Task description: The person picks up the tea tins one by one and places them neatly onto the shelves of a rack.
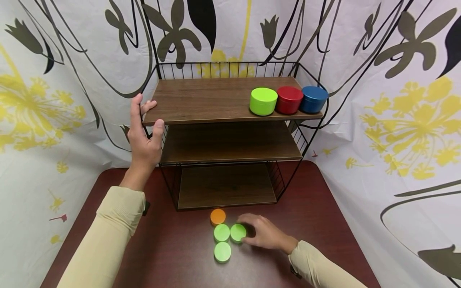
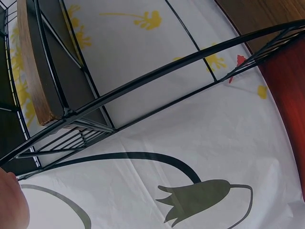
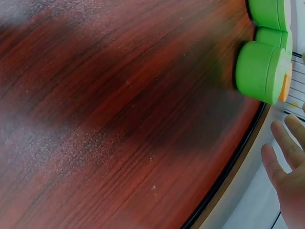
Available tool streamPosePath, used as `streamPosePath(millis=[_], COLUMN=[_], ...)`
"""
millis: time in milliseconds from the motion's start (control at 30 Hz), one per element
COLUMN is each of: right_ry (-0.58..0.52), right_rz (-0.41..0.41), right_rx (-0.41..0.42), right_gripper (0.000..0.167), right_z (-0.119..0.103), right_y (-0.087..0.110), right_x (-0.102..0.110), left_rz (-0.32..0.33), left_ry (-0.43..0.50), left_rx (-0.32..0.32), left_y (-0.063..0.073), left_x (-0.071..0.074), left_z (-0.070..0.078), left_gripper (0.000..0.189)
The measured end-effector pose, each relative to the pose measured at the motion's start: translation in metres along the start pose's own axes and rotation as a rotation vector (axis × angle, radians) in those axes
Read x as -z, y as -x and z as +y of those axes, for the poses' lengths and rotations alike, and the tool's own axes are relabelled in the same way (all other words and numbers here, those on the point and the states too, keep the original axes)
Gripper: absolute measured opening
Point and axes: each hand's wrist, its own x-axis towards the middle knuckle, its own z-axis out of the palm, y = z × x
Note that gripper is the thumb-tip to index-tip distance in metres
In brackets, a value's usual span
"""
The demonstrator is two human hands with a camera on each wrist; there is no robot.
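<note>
We see the person's right hand [image 1: 266, 233] low over the dark red wood-grain table [image 1: 173, 256], its thumb and forefinger spread apart about the right side of a light green, round, lidded container [image 1: 238, 233]. Its grip is loose: in the right wrist view we find the fingers parted and holding nothing, though we cannot tell whether a fingertip brushes the green side.

Just left of that container we see a second light green round container [image 1: 221, 233], and nearer the person a third light green round container [image 1: 222, 252]. A round orange container [image 1: 217, 217] sits just behind the second, in front of the rack.

We find the left hand [image 1: 145, 146] raised at the left end of the top board of a three-tier rack [image 1: 205, 96] of brown wood boards and black wire. Its thumb lies at the front corner, the forefinger points up, and another finger reaches over the board's end; we cannot tell whether it grips the rack.

At the right end of the top board we see a lime green cylindrical tin [image 1: 263, 102], a dark red cylindrical tin [image 1: 289, 100] and a blue cylindrical tin [image 1: 313, 99] in a row.
</note>
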Motion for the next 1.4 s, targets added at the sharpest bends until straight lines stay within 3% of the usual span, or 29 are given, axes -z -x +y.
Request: streamPosePath(millis=[1167, 1400], right_ry=[0.029, 0.015], right_rz=[0.0, -0.022], right_rx=[0.024, -0.015], right_gripper=[0.047, 0.046], right_z=[0.005, 0.004], right_y=[0.005, 0.004], right_x=[-0.024, -0.024], left_rz=[0.022, 0.014], left_ry=[0.005, 0.004], left_rx=[-0.009, -0.008], left_y=[0.001, 0.001], left_x=[-0.002, -0.001], left_z=[-0.003, -0.005], left_gripper=[0.067, 0.066])
